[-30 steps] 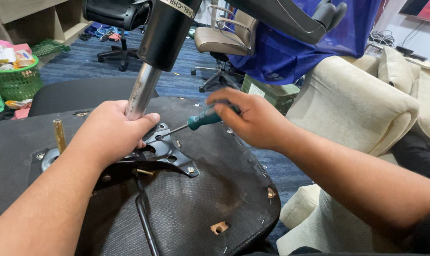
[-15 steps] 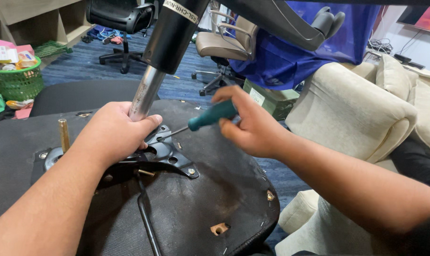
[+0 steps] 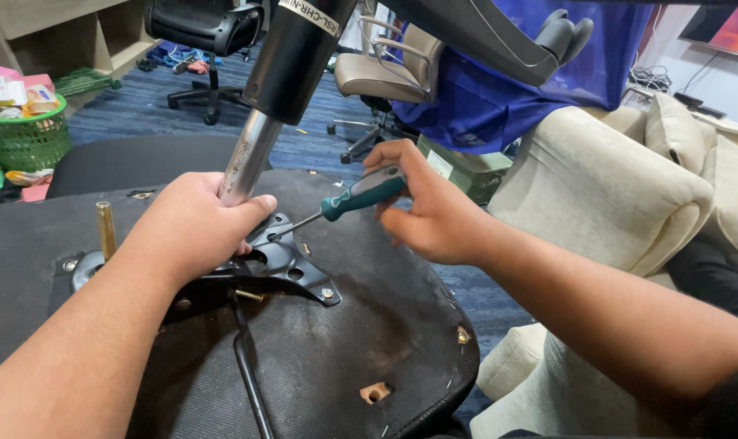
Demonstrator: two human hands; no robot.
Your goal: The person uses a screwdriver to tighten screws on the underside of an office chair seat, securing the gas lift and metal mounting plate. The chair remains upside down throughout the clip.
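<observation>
Screwdriver [image 3: 349, 201] with teal handle, held in the right hand [image 3: 422, 207] — grip closed around the handle, shaft angled down and left so its tip meets the black metal mounting plate [image 3: 292, 264] close to the left thumb. Left hand [image 3: 194, 232] lies palm-down on that plate at the foot of the chrome gas-lift column [image 3: 247, 158], fingers curled partly round it — seemingly to steady the mechanism against the tool's push. Plate sits on the upturned underside of a black chair seat [image 3: 345, 341]; a brass threaded post [image 3: 106, 230] stands at its left end, and a cream armchair [image 3: 605, 187] is just beside the seat on the right.
</observation>
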